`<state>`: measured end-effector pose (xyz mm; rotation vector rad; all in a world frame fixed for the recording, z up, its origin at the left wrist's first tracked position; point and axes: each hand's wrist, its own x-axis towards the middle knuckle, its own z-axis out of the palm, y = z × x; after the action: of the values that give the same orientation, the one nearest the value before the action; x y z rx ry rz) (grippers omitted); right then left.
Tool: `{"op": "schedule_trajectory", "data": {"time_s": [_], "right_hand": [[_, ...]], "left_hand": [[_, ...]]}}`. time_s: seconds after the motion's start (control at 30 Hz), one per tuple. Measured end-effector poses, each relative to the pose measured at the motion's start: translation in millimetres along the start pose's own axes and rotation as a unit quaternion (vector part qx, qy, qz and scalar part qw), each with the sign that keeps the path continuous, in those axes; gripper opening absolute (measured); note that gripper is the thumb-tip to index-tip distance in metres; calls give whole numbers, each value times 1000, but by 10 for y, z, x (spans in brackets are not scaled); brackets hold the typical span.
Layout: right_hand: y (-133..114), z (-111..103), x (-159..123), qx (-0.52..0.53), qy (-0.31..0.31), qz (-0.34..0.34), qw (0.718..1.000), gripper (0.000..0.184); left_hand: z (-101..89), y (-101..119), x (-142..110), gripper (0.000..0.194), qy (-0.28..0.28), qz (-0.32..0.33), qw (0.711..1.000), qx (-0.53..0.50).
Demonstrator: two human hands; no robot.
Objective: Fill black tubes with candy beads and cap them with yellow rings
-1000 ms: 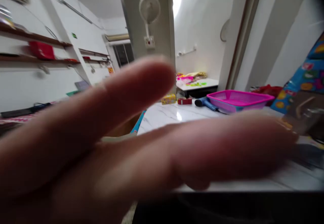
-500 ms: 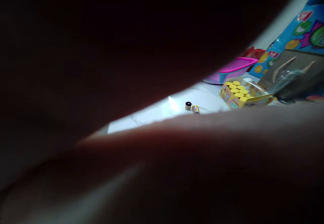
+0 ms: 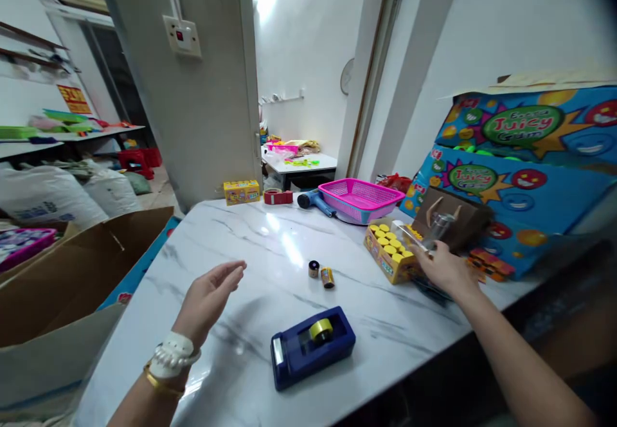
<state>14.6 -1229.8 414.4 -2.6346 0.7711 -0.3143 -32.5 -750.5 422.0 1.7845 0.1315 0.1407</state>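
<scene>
My left hand (image 3: 207, 298) is raised over the left part of the white marbled table, fingers stretched out and holding nothing. A white band, a beaded bracelet and a gold bangle circle its wrist. My right hand (image 3: 443, 267) reaches to the right edge of a yellow display box (image 3: 385, 260) filled with yellow-capped pieces. Its fingers are closed at a clear plastic piece by the box; what they grip is hard to make out. Two small rolls, one upright (image 3: 313, 269) and one tilted (image 3: 327, 278), sit mid-table. A blue tape dispenser (image 3: 313, 348) with yellow tape lies nearest me.
Along the back are a small yellow box (image 3: 241, 192), red tape (image 3: 278, 197), a blue heat-gun-like tool (image 3: 315, 202) and a pink basket (image 3: 361, 199). Blue gum cartons (image 3: 511, 182) and a brown bag (image 3: 450, 218) stand right. An open cardboard box (image 3: 87, 272) adjoins the left edge.
Large dark blurred shapes, likely hands close to the camera, covered most of the earlier view. Now the view is uncovered, with my left hand over the table and my right at the yellow box.
</scene>
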Motion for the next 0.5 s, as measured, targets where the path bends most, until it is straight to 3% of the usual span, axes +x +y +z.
{"op": "schedule_trajectory", "data": {"time_s": [0.1, 0.17, 0.33, 0.5], "right_hand": [[5, 250, 120, 144, -89, 81, 982, 99], [13, 337, 172, 234, -116, 109, 959, 92], [-1, 296, 222, 335, -156, 128, 920, 56], [74, 155, 278, 393, -160, 152, 893, 57]], "left_hand": [[-19, -432, 166, 67, 3, -19, 999, 33], [-37, -561, 174, 65, 8, -17, 998, 55], [-22, -635, 168, 62, 23, -23, 998, 51], [-13, -720, 221, 60, 34, -34, 998, 43]]}}
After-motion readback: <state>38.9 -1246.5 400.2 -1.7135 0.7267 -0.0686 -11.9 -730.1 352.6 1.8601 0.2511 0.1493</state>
